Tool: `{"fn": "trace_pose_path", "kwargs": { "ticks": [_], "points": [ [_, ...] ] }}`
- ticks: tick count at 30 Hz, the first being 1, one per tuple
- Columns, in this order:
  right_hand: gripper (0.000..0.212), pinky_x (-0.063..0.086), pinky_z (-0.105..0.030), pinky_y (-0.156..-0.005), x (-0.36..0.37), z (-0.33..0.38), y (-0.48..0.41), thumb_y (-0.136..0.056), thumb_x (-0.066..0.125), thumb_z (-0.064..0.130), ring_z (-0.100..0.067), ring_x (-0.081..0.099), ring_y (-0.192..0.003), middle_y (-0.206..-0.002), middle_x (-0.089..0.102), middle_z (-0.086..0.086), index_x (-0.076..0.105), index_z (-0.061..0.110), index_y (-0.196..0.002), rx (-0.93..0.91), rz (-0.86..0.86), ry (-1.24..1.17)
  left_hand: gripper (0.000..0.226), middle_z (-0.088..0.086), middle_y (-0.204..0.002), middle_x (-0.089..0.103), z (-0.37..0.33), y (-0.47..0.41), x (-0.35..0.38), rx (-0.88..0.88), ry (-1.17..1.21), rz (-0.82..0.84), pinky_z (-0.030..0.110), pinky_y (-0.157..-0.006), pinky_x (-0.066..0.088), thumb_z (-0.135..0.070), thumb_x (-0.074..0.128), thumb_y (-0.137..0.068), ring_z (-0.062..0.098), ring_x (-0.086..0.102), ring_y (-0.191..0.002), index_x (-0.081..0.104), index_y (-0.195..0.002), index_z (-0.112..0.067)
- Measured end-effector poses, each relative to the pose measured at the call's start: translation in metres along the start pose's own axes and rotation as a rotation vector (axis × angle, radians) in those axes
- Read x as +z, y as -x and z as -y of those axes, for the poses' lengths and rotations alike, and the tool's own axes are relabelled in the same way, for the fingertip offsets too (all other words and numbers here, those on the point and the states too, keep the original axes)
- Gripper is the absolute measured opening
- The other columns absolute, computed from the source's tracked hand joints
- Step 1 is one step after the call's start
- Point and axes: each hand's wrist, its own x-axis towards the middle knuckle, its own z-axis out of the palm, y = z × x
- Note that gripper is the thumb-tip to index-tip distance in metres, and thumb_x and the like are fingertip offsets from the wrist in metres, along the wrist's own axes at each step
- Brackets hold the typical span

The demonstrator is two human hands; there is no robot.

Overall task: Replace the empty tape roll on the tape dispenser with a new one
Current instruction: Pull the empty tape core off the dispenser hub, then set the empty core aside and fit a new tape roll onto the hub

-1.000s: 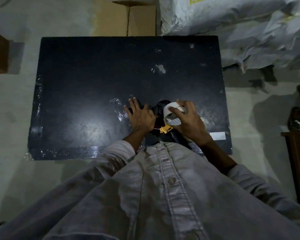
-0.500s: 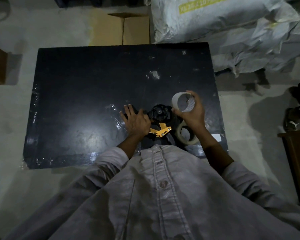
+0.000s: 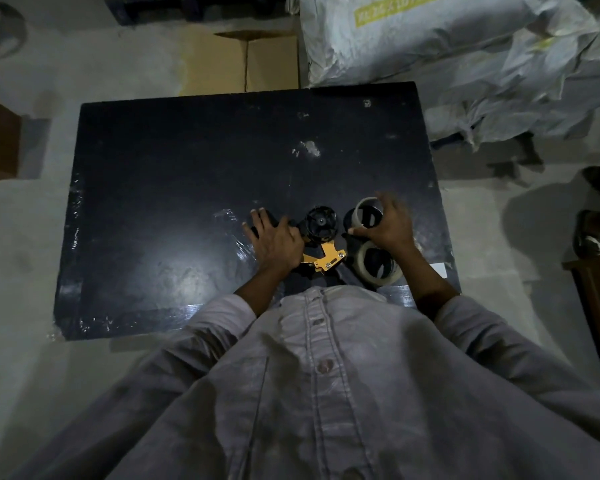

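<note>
The left hand (image 3: 274, 242) gripped the black-and-yellow tape dispenser (image 3: 321, 225) on the black bench (image 3: 170, 202); the right hand (image 3: 392, 226) held the empty pale cardboard core (image 3: 361, 211) just beside 1 clear tape roll (image 3: 362, 261)

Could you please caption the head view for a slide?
Left hand holds the tape dispenser; right hand holds the empty core beside the new roll.
</note>
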Motion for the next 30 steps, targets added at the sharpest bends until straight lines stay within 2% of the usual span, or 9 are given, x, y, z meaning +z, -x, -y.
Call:
{"fn": "trace_pose_path", "kwargs": {
  "ticks": [5, 8, 11, 14, 17, 20, 22, 27, 30],
  "points": [
    [0.130, 0.027, -0.056, -0.130, -0.008, 0.003, 0.016, -0.068, 0.090, 0.078, -0.034, 0.017, -0.168, -0.182, 0.021, -0.006, 0.024, 0.037, -0.172, 0.015, -0.047, -0.052, 0.058, 0.025, -0.176, 0.031, 0.004, 0.002, 0.003, 0.010, 0.063, -0.031, 0.068, -0.134, 0.008, -0.050, 0.024, -0.113, 0.043, 0.015, -0.168, 0.059, -0.154, -0.029],
    [0.108, 0.033, -0.054, -0.127, -0.014, 0.007, 0.033, -0.075, 0.085, 0.078, -0.032, 0.026, -0.164, -0.177, 0.032, -0.006, 0.041, 0.036, -0.165, -0.001, -0.096, -0.120, 0.063, 0.023, -0.176, 0.032, 0.005, 0.005, -0.001, 0.021, 0.118, -0.051, 0.067, -0.134, 0.010, -0.056, 0.019, -0.115, 0.042, 0.016, -0.167, 0.051, -0.161, -0.027],
    [0.081, 0.048, -0.053, -0.119, -0.019, 0.005, 0.054, -0.080, 0.083, 0.075, -0.029, 0.047, -0.148, -0.156, 0.056, -0.006, 0.061, 0.032, -0.146, 0.010, -0.142, -0.198, 0.064, 0.018, -0.175, 0.034, 0.000, 0.011, -0.015, 0.069, 0.201, -0.115, 0.064, -0.133, 0.017, -0.058, 0.020, -0.116, 0.039, 0.019, -0.167, 0.049, -0.163, -0.025],
    [0.074, 0.054, -0.050, -0.111, -0.026, -0.003, 0.072, -0.082, 0.084, 0.070, -0.021, 0.059, -0.135, -0.143, 0.067, -0.003, 0.070, 0.023, -0.137, 0.029, -0.160, -0.271, 0.055, 0.014, -0.172, 0.040, -0.007, 0.021, -0.028, 0.155, 0.322, -0.172, 0.059, -0.131, 0.024, -0.052, 0.033, -0.118, 0.035, 0.025, -0.164, 0.056, -0.157, -0.021],
    [0.089, 0.052, -0.050, -0.114, -0.028, -0.021, 0.080, -0.071, 0.094, 0.064, -0.025, 0.058, -0.138, -0.149, 0.065, -0.005, 0.065, 0.026, -0.146, 0.013, -0.037, -0.249, 0.046, 0.014, -0.161, 0.054, -0.015, 0.026, -0.031, 0.285, 0.407, -0.175, 0.054, -0.127, 0.034, -0.043, 0.042, -0.117, 0.037, 0.039, -0.154, 0.065, -0.148, -0.017],
    [0.128, 0.045, -0.060, -0.119, -0.020, -0.042, 0.082, -0.046, 0.092, 0.076, -0.039, 0.043, -0.148, -0.160, 0.048, -0.011, 0.039, 0.047, -0.159, -0.068, 0.215, 0.001, 0.033, 0.009, -0.140, 0.068, -0.020, 0.028, -0.026, 0.435, 0.471, -0.173, 0.055, -0.113, 0.045, -0.027, 0.051, -0.114, 0.034, 0.052, -0.136, 0.073, -0.136, -0.015],
    [0.139, 0.048, -0.063, -0.115, -0.018, -0.045, 0.082, -0.038, 0.091, 0.077, -0.043, 0.040, -0.149, -0.164, 0.041, -0.009, 0.028, 0.052, -0.160, -0.084, 0.290, 0.061, 0.027, 0.004, -0.130, 0.072, -0.022, 0.031, -0.024, 0.485, 0.485, -0.170, 0.053, -0.106, 0.047, -0.018, 0.058, -0.111, 0.031, 0.055, -0.129, 0.076, -0.130, -0.017],
    [0.141, 0.052, -0.062, -0.111, -0.022, -0.035, 0.079, -0.050, 0.108, 0.037, -0.044, 0.039, -0.147, -0.163, 0.034, -0.009, 0.025, 0.045, -0.164, -0.139, 0.352, 0.194, 0.027, -0.002, -0.117, 0.076, -0.024, 0.035, -0.027, 0.476, 0.504, -0.186, 0.052, -0.099, 0.047, -0.007, 0.066, -0.103, 0.029, 0.055, -0.122, 0.079, -0.124, -0.019],
    [0.134, 0.056, -0.061, -0.104, -0.023, -0.031, 0.082, -0.049, 0.106, 0.029, -0.043, 0.043, -0.142, -0.158, 0.039, -0.009, 0.032, 0.043, -0.160, -0.168, 0.336, 0.225, 0.030, -0.004, -0.114, 0.076, -0.021, 0.033, -0.028, 0.447, 0.502, -0.192, 0.053, -0.099, 0.047, -0.008, 0.066, -0.101, 0.030, 0.056, -0.121, 0.081, -0.123, -0.022]
  ]
}}
